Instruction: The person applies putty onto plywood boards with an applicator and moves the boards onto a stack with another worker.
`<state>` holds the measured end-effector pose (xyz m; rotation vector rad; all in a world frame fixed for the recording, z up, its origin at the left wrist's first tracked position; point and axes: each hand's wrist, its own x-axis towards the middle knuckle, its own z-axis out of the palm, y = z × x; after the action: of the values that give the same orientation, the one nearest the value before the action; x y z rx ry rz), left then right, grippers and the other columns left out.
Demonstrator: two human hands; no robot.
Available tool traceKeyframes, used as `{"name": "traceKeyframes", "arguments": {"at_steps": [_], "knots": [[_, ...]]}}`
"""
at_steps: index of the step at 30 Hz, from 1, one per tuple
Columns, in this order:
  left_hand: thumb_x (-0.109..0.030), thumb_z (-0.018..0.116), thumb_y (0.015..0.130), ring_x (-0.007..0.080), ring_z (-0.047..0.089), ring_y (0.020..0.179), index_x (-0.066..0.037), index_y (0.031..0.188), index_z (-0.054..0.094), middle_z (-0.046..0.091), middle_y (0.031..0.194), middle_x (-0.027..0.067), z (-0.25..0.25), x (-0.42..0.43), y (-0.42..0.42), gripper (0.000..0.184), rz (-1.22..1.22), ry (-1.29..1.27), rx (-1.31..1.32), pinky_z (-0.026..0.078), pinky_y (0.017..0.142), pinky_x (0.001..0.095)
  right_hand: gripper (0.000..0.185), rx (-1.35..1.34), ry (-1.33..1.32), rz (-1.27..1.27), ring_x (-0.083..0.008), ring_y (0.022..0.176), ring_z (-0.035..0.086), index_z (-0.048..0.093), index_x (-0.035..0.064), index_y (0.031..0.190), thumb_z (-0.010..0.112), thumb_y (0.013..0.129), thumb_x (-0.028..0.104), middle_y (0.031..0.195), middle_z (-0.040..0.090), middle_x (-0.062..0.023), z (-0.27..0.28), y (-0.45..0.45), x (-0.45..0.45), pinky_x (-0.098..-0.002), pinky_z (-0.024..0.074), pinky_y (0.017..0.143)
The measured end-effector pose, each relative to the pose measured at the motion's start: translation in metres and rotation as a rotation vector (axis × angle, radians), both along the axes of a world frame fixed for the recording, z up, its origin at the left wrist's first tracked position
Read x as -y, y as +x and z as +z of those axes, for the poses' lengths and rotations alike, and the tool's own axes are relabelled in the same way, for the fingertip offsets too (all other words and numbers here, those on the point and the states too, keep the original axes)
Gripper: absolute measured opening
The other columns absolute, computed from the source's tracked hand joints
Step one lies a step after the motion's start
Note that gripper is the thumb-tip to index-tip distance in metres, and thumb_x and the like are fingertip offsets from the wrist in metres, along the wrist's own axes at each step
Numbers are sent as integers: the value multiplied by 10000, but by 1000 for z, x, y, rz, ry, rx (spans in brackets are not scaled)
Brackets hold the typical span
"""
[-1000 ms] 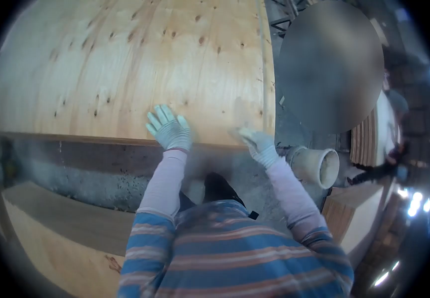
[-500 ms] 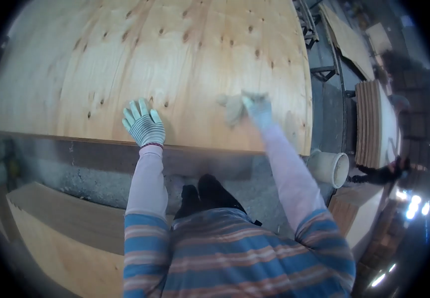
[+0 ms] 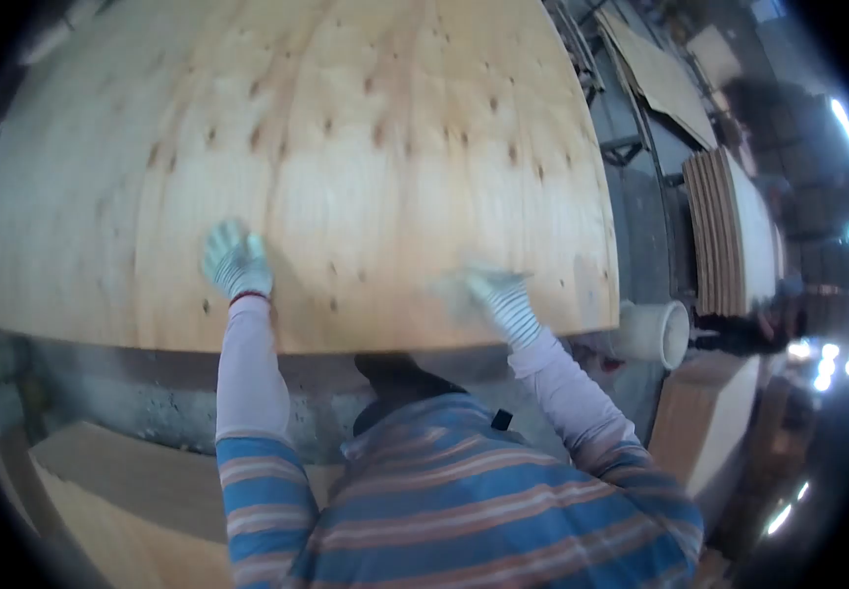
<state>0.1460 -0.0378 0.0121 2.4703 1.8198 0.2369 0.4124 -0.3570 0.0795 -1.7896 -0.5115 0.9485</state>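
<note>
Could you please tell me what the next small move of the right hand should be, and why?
Probably a light leftward sweep of the right hand across the plywood sheet: it is over the sheet near the edge closest to the person, with something blurred beside it, and bare wood lies between it and the left hand, so there seems room to move.

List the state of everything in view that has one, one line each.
Wooden sheet: lying flat, knots showing.
Left hand: gloved, open, on or just above the sheet.
Right hand: gloved, blurred; grip unclear.
White bucket: uncovered, contents not visible.
Board stack: piled in layers, edges showing.
</note>
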Motion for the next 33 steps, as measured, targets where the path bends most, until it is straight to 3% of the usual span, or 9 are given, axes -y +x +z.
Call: {"name": "traceKeyframes", "arguments": {"at_steps": [6, 8, 10, 12, 17, 21, 28, 32, 33], "knots": [[-340, 486, 932, 396, 279, 1398, -111, 1440, 407, 329, 1517, 173, 3, -24, -8, 563, 166, 31, -77, 196, 1135, 554, 295, -621, 735, -352, -222, 943, 661, 636, 32, 1158, 647, 900, 173, 1078, 681, -88, -7, 200, -236, -379, 540, 831], [-335, 488, 931, 411, 269, 1399, -95, 1446, 396, 319, 1518, 189, 3, -25, -7, 576, 149, 10, -82, 192, 1135, 560, 240, -130, 381, -362, -242, 924, 677, 653, 29, 1116, 609, 899, 122, 1008, 705, -102, -39, 285, -292, -394, 544, 814], [-325, 477, 942, 413, 276, 1393, -84, 1450, 386, 317, 1516, 195, -2, -24, -9, 570, 145, 8, -111, 203, 1126, 566, 223, -61, 493, -355, -218, 887, 680, 693, 58, 1082, 616, 879, 105, 970, 722, -81, -64, 346, -333, -362, 541, 800], [-321, 465, 953, 418, 288, 1383, -72, 1449, 383, 318, 1513, 204, -4, -27, -8, 561, 133, 26, -134, 215, 1116, 575, 237, 897, -361, 78, -190, 909, 674, 715, 93, 1092, 624, 873, 99, 1013, 724, -58, -21, 360, -370, -321, 537, 816], [-346, 442, 961, 421, 292, 1380, -78, 1448, 379, 322, 1511, 198, -3, -31, -5, 559, 133, 35, -136, 216, 1113, 576, 277, 410, -47, 545, -197, 1053, 655, 684, 62, 1162, 642, 891, 100, 1108, 707, -69, -23, 266, -279, -308, 508, 929], [-381, 423, 961, 424, 294, 1377, -90, 1448, 369, 323, 1511, 195, -7, -25, -11, 570, 121, 44, -174, 223, 1108, 571, 271, -601, 87, 17, -220, 1072, 647, 653, -52, 1135, 641, 878, 32, 1152, 676, -148, 11, 82, -127, -322, 487, 981], [-427, 433, 924, 454, 240, 1405, -90, 1445, 367, 312, 1527, 191, -17, -30, -9, 624, 136, -9, -11, 167, 1114, 616, 301, 1049, -74, 48, -203, 1030, 660, 637, -46, 1162, 631, 861, -29, 1129, 683, -127, -24, -164, 26, -288, 512, 921], [-455, 470, 892, 390, 235, 1430, -113, 1441, 395, 312, 1538, 162, -26, -36, -42, 651, -284, -6, 26, 154, 1130, 591, 302, 48, -44, -378, -134, 1002, 642, 645, -9, 1182, 655, 885, 48, 1119, 686, -115, -25, -256, -49, -254, 513, 880], [-461, 481, 884, 366, 241, 1433, -131, 1445, 400, 305, 1544, 150, -25, -55, -62, 656, -470, -2, 35, 164, 1137, 575, 308, 93, -38, -378, -142, 1010, 640, 638, -9, 1190, 654, 892, 65, 1130, 681, -120, -20, -273, -73, -266, 515, 877]]}}
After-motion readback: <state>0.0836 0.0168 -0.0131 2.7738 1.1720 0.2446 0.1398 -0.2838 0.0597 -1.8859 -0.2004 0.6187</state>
